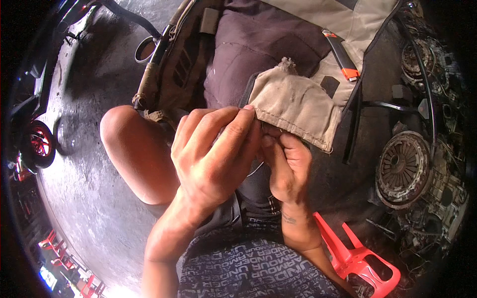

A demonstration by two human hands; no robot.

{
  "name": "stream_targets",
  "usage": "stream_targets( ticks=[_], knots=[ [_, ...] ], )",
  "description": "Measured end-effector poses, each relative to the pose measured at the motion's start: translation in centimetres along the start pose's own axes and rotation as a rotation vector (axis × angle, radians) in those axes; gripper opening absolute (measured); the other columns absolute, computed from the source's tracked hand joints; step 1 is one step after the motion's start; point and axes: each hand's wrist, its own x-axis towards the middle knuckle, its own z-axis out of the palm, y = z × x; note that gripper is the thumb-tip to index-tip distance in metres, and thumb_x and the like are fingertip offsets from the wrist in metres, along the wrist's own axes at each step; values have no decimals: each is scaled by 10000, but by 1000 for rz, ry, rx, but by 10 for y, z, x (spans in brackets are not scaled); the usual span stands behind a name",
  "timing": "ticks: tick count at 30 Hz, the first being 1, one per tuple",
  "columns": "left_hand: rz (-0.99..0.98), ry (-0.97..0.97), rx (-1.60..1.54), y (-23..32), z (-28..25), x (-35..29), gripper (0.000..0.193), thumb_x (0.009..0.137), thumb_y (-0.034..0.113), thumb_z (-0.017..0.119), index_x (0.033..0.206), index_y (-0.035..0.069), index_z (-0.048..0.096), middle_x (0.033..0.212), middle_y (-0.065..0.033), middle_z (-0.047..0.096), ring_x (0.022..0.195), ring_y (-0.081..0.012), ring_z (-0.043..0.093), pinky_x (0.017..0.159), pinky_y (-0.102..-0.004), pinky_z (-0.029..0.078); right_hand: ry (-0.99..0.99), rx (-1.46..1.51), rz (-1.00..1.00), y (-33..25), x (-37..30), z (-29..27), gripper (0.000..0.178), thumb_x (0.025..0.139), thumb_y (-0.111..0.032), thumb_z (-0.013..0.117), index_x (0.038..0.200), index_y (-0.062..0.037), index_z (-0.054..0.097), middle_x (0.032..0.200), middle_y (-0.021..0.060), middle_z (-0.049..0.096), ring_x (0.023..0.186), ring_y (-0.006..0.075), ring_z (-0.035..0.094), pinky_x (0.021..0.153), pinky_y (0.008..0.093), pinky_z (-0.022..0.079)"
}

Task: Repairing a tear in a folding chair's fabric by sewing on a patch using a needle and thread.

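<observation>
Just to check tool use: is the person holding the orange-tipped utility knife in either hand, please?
No, the orange-tipped utility knife lies on the beige fabric seat cover, away from both hands.

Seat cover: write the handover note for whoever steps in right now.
Left hand: fingers closed, pinching the hemmed edge of the beige fabric flap of the seat cover.
Right hand: closed just under that edge, beside the left fingertips; a thin pale thread loops down between the hands. No needle can be made out.
Orange-and-black utility knife lies on the cover, up and to the right, untouched.
Red plastic stool at lower right; metal clutch disc on the floor to the right.
Done: cannot tell how much of the edge is stitched.
Left: the flap's top is frayed.
</observation>
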Motion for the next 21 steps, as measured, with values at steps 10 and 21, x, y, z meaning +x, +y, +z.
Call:
stream_targets(
  ticks=[10,21],
  knots=[
    [200,20,11,-9,8,-2,332,642,54,729,959,-43,694,860,-113,667,720,-234,641,643,-336,512,58,-92,-80,-11,3,11,195,1005,-73,508,1042,32,669,909,100,710,841,130,646,748,272,503],
    [349,-44,18,-15,9,-7,516,547,157,591,988,-102,657,918,-150,625,732,-239,600,638,-349,486,117,-101,-122,-4,6,14,168,1007,-107,533,990,8,653,713,-80,498,635,14,398,564,189,313]
  ],
)
